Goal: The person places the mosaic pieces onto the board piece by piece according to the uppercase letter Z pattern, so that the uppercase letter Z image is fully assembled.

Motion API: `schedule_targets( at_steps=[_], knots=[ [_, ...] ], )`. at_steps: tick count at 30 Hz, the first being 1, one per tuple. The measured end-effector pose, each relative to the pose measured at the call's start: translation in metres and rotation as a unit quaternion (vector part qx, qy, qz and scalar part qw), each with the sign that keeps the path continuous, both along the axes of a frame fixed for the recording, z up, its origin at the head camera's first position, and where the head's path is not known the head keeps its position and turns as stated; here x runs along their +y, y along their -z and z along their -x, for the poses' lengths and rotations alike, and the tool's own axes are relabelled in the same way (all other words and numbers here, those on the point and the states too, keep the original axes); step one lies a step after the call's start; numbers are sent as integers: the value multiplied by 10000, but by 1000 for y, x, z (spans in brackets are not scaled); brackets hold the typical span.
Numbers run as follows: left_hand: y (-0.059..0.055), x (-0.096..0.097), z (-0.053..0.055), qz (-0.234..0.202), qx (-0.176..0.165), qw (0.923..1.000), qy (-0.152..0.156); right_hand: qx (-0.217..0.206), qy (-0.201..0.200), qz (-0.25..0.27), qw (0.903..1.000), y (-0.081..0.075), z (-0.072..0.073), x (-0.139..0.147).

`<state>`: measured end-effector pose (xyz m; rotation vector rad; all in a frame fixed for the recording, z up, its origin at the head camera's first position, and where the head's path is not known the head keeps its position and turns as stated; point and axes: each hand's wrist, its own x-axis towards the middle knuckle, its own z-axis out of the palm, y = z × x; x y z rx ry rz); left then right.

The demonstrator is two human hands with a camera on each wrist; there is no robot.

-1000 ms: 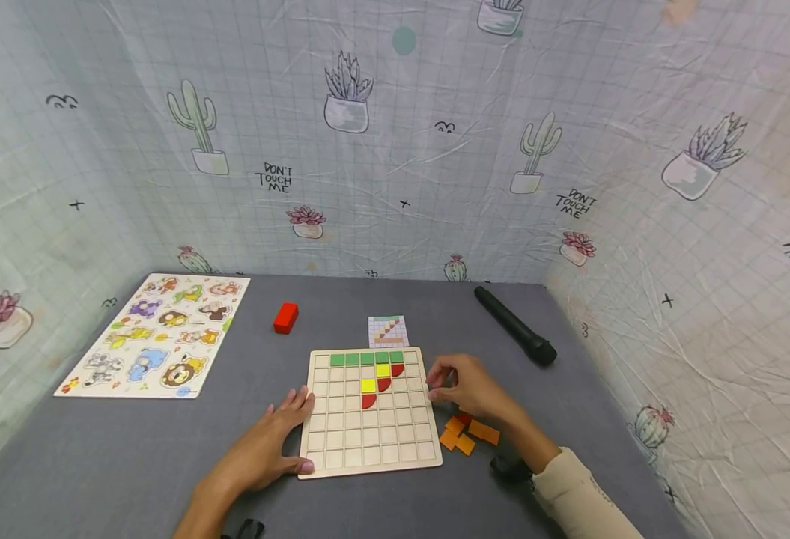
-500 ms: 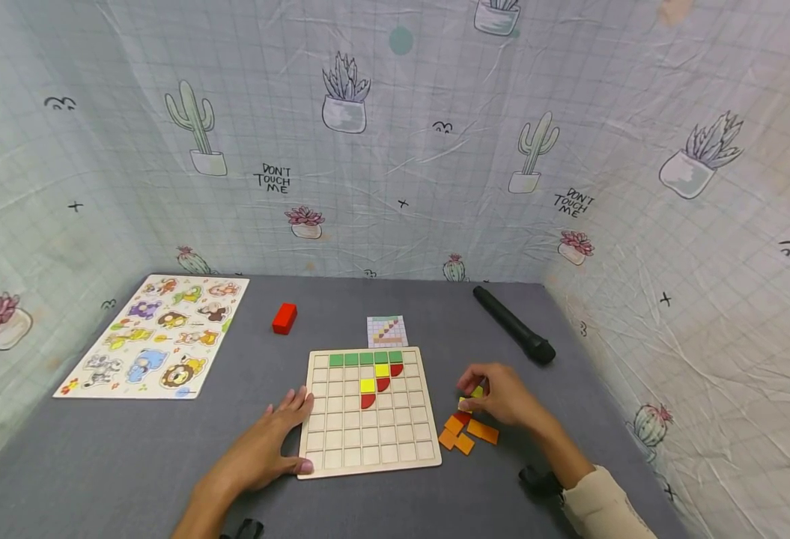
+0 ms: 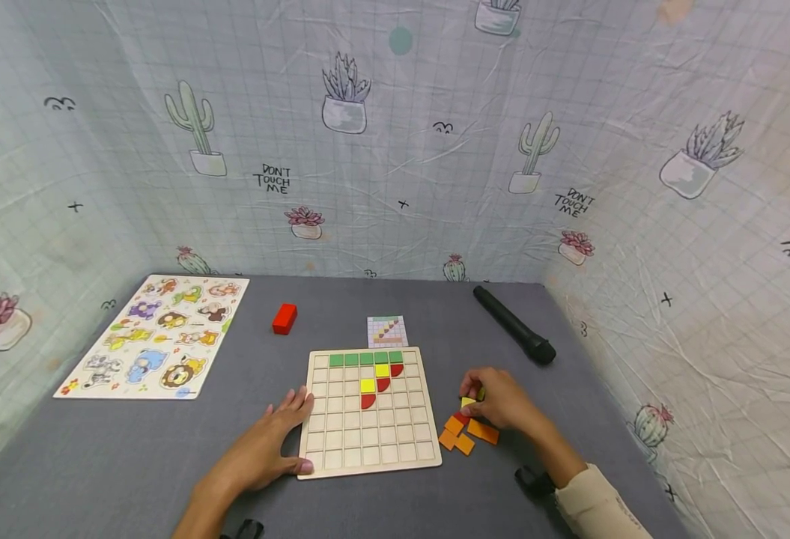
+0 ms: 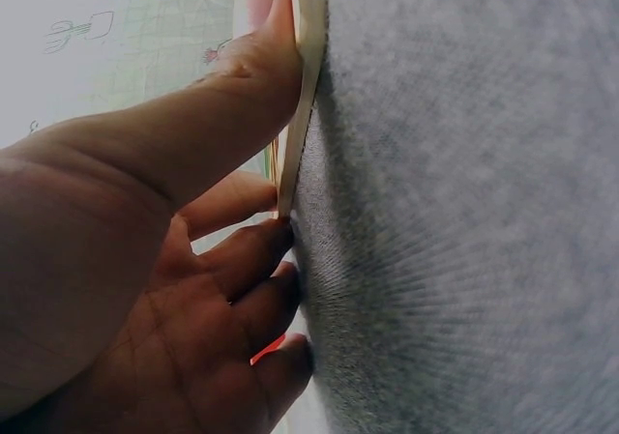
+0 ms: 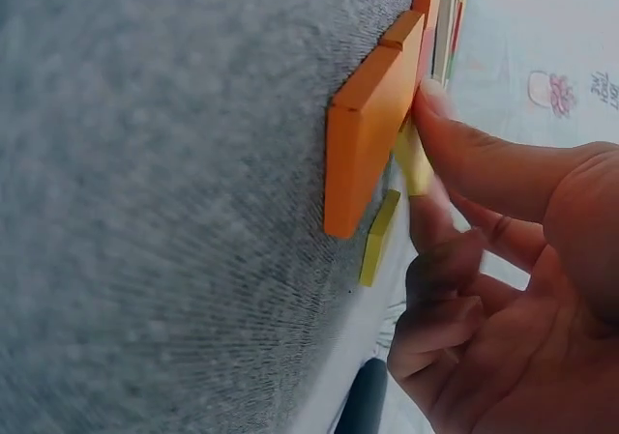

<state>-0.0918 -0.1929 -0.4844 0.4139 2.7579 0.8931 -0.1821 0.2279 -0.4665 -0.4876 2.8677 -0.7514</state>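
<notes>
My left hand (image 3: 269,442) lies at the left edge of a wooden grid board (image 3: 371,434), the thumb on its near corner and the fingers spread along the side. Green squares, yellow squares and red quarter-round tiles sit in the board's upper cells. To the right of the board, my right hand (image 3: 499,400) pinches a yellow square tile (image 5: 416,163) between thumb and index finger. Another yellow tile (image 5: 379,241) lies on the table below the fingers. Nearest this hand are several orange tiles (image 3: 483,431) and a red tile (image 3: 461,418).
A small pattern card (image 3: 387,331) lies against the board's far edge. Beyond it to the left are a red block (image 3: 284,319) and an animal picture board (image 3: 155,337). A black microphone (image 3: 514,326) lies at the back right. Printed cloth walls (image 3: 395,239) enclose the table.
My right hand has moved from the board's right edge toward the tile pile, where its fingers have come onto a yellow tile. The left hand and the board have stayed put.
</notes>
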Motion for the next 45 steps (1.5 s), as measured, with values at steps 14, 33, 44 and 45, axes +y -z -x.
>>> schedule_targets(
  at_steps=[14,33,44,45],
  knots=[
    [1,0,-1,0,-45,10000,-10,145,-442,465,9978,-4,4,-16],
    [0,1,-1,-46,-44,10000,21,8,-923,756,9929,-10,10,-98],
    [0,1,-1,-71,-17,10000,10,31,-1289,621,9897,-10,17,-130],
    [0,1,0,-74,-15,10000,10,11,-1302,615,9896,-10,18,-132]
  ],
)
